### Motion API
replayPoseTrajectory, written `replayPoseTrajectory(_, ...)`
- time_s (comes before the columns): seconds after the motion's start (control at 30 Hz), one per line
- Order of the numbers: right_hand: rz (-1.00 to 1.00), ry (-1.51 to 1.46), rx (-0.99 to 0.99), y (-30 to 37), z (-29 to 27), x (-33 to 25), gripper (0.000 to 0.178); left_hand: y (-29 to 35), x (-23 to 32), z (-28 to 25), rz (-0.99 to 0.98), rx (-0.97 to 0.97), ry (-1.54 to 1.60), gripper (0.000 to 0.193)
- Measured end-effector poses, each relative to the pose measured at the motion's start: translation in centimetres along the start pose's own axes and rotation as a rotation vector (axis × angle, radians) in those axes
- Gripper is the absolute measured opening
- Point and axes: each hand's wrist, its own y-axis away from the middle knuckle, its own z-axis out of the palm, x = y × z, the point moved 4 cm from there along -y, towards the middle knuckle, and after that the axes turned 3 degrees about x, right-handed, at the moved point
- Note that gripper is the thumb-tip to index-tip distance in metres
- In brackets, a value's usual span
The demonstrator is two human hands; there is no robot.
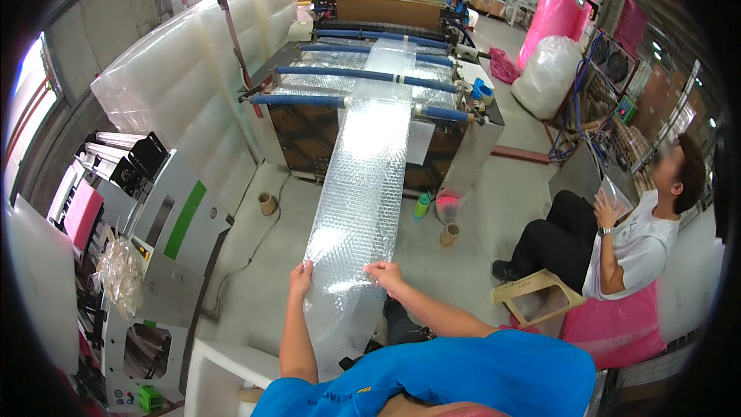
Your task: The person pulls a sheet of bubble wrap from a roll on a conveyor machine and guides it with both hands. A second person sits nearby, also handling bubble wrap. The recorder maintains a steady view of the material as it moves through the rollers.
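Observation:
A long strip of clear bubble wrap runs from the blue rollers of a machine down toward my body, shining where light strikes it. My left hand pinches its left edge. Opposite, my right hand grips the right edge, thumb and fingers closed on the film. Between my hands the strip is spread roughly flat, and its lower end hangs past them toward my lap. Over the blue roller nearest me, the strip bends down from the machine.
A seated person in a white shirt holds clear film at the right. A grey machine stands at the left, with white foam rolls behind. A green bottle and cardboard tubes stand on the floor beside the strip.

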Motion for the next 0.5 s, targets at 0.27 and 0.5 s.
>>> replayPoseTrajectory(0.27, 0.07, 0.163, -0.01, -4.2, -1.3, 3.4, 0.02, -3.7, -7.2, 2.5, -0.112, -0.059, -0.189, 0.04)
replayPoseTrajectory(0.5, 0.159, 0.213, -0.02, -7.1, -2.9, 6.0, 0.025, -3.5, -6.2, 4.5, -0.078, -0.07, -0.545, 0.048)
